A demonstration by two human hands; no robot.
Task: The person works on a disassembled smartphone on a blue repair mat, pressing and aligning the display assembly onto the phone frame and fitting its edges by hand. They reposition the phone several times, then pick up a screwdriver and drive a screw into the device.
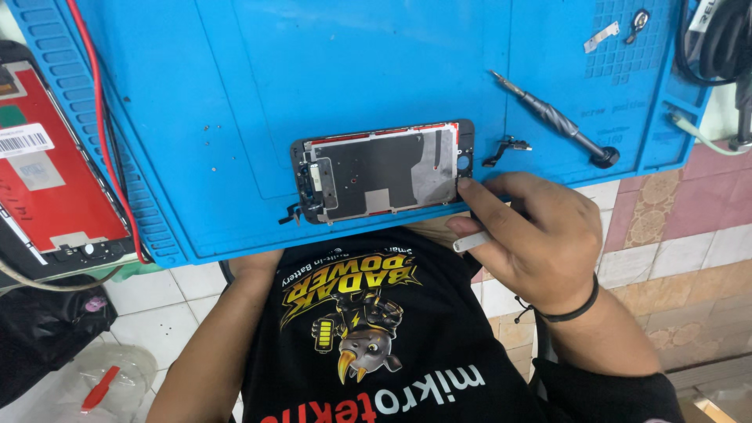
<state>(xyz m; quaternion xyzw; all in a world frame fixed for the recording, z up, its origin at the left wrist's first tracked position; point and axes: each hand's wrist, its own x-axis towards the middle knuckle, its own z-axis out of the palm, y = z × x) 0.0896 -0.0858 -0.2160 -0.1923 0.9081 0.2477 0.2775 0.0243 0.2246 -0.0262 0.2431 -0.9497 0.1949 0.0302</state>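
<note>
A phone display assembly (pixel 384 168) lies face down near the front edge of a blue work mat (pixel 352 63), its grey metal backplate showing. My right hand (pixel 533 235) rests at the assembly's lower right corner, index fingertip touching that corner. The fingers hold a small flat white piece (pixel 472 241). Only my left forearm (pixel 219 329) shows; it reaches up to the mat's front edge, and the hand itself is hidden beneath it. A small black flex part (pixel 505 147) lies just right of the assembly.
A dark screwdriver (pixel 556 117) lies diagonally on the mat's right side, with a small metal bracket (pixel 601 36) behind it. Another screen with a red back (pixel 55 172) sits at the left beside a red cable (pixel 106 133). Tiled floor lies below.
</note>
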